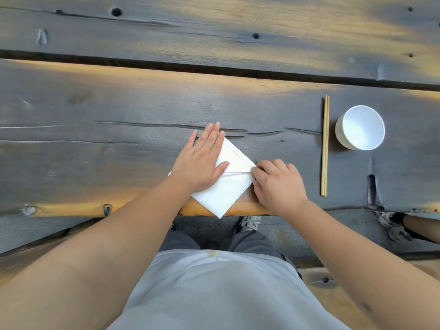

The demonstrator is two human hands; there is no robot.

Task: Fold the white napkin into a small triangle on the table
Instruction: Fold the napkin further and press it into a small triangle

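Napkin [232, 186] half hidden (left side) — left hand [202, 163] covers it.

The white napkin [232, 184] lies just below the middle of the frame, on the near edge of the dark wooden surface [119, 151]. It is folded flat and turned like a diamond, with one corner pointing toward the bottom of the frame and reaching slightly past the surface's edge. A crease runs across it from left to right near its middle, and a stitched hem line follows its upper right and lower right edges. Its upper left part is hidden under a flat hand, so its full outline cannot be seen. Its right corner sits under curled fingers.
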